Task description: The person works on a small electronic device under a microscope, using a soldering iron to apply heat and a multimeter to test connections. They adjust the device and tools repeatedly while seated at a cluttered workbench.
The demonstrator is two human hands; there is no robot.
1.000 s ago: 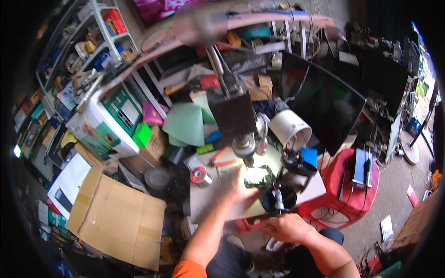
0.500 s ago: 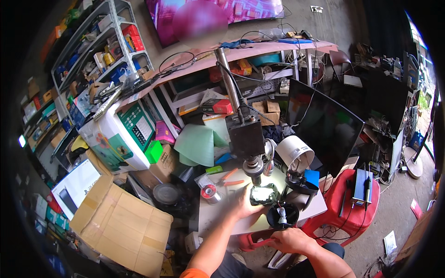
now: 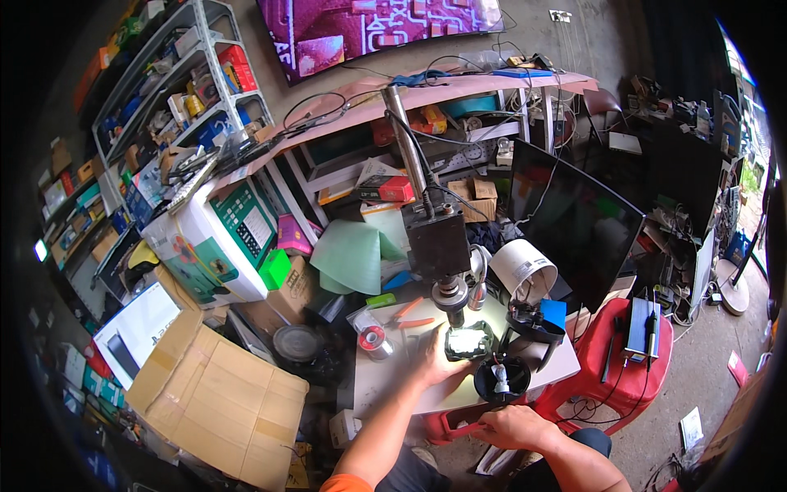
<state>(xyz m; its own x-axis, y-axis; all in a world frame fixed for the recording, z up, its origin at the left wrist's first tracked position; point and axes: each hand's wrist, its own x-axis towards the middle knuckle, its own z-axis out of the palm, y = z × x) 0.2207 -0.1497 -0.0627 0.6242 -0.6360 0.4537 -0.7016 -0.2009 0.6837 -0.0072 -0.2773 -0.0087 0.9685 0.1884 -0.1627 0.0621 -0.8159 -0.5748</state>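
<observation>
Around the left hand (image 3: 434, 361), I find a white table (image 3: 379, 389). Above that grip stands a black microscope (image 3: 434, 246), lens close over the work. Nearer me, the right hand (image 3: 515, 428) is at the table's near edge, fingers curled; whether they hold anything, I cannot tell. Right of the left grip sits a black cup (image 3: 484, 381); left of it, a spool (image 3: 375, 343). The lit part (image 3: 469, 343) is under the lens, its left side clasped by the left hand. Risks: a loosened clasp could shift it off view; an upward jerk could strike the lens; a rightward sweep could tip the cup.
</observation>
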